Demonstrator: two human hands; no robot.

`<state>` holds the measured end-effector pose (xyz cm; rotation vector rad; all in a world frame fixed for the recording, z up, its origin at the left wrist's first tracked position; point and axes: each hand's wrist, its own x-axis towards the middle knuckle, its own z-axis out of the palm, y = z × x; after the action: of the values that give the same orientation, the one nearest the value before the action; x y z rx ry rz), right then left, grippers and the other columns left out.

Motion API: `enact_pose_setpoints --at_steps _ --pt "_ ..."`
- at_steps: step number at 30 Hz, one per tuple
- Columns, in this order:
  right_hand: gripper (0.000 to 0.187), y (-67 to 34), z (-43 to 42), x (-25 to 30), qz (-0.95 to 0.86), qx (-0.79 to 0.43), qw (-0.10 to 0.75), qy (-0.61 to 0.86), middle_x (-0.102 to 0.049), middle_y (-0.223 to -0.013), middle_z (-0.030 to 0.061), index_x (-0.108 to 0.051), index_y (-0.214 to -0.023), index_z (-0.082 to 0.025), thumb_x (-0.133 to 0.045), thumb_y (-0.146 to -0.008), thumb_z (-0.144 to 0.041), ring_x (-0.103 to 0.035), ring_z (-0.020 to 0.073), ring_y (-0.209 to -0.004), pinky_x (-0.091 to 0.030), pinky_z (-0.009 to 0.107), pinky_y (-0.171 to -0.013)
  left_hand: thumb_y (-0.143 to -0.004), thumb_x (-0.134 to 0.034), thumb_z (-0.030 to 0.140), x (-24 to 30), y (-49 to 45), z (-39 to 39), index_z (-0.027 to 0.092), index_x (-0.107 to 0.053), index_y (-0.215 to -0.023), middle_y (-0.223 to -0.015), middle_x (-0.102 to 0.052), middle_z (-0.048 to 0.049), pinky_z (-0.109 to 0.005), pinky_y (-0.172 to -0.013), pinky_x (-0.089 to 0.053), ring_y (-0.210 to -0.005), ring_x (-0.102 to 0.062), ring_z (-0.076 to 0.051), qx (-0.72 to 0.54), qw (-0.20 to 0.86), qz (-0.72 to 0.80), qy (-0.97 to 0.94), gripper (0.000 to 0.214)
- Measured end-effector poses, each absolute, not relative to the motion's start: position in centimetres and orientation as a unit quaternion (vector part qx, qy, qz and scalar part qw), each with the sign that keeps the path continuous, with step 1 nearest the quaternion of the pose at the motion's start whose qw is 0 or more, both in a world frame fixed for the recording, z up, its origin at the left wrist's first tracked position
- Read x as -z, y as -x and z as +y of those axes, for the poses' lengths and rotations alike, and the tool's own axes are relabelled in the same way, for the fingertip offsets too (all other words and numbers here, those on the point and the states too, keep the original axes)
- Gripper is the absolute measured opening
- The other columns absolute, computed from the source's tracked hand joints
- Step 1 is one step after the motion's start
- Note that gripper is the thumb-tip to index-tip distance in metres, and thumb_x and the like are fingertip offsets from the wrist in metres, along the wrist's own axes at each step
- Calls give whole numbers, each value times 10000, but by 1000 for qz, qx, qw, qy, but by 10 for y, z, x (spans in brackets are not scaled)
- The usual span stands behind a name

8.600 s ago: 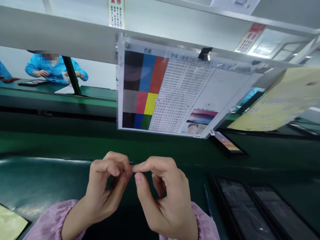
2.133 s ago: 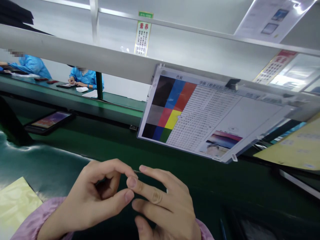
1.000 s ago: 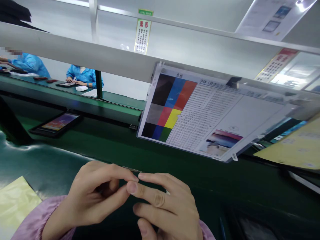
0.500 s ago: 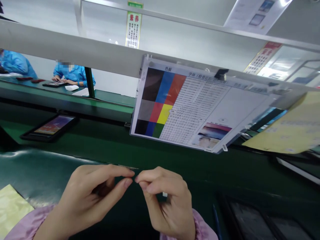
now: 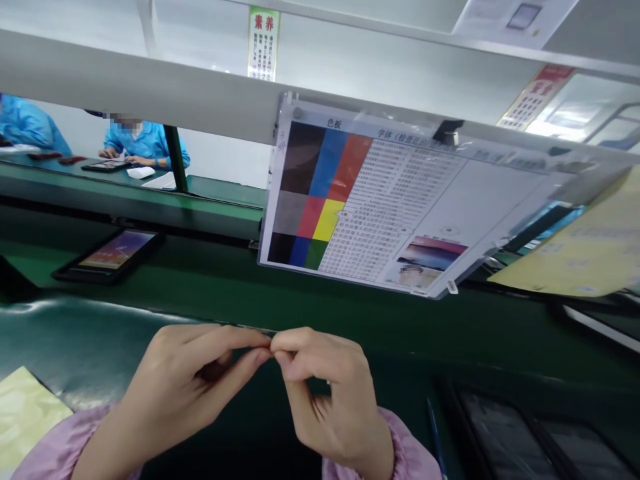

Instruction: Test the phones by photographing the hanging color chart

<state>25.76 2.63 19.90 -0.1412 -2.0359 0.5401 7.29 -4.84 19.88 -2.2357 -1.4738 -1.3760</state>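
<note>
My left hand (image 5: 195, 380) and my right hand (image 5: 333, 387) meet fingertip to fingertip above the green bench (image 5: 240, 447), low in the middle of the view. Thumb and fingers are pinched on each hand. Whatever sits between the tips, if anything, is too small or too hidden to name. A tiny pale speck shows by the curled fingers of my right hand. Pink cuffs cover both wrists.
A lit tablet (image 5: 113, 255) lies at the back left. A laminated colour chart (image 5: 370, 207) hangs ahead. Yellow paper (image 5: 30, 417) is at left, a blue pen (image 5: 436, 433) and dark tablets (image 5: 500, 427) at right. Co-workers in blue (image 5: 145, 145) sit beyond.
My hands have come together, so their pinched fingertips now touch where a small gap was. The pale speck by my right fingers shows less. The view has shifted slightly.
</note>
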Motion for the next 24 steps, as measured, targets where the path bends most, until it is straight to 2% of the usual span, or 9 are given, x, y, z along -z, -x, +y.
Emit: enact_pose_setpoints --at_steps 12,19,24 --pt "266 -259 26 -200 -849 -212 480 67 -706 -917 -4 -481 -960 -232 -505 -915 28 -667 107 -683 -462 222 -608 -1035 -582 268 -199 -74 -48 263 -665 -1022 -559 -502 114 -146 -481 -383 -429 -454 -51 452 75 -490 741 84" --pt "267 -260 25 -199 -847 -226 475 78 -689 -898 -10 -476 -944 -233 -494 -919 31 -649 109 -674 -454 222 -600 -1034 -558 244 -199 -74 -46 250 -645 -996 -527 -433 120 -155 -456 -367 -400 -426 -61 441 81 -493 746 96" --pt "280 -260 26 -198 -842 -235 481 70 -686 -894 -11 -473 -946 -232 -502 -899 43 -641 106 -660 -448 223 -591 -1048 -542 255 -200 -73 -46 255 -635 -1000 -535 -462 122 -155 -458 -372 -405 -437 -61 435 75 -493 750 105"
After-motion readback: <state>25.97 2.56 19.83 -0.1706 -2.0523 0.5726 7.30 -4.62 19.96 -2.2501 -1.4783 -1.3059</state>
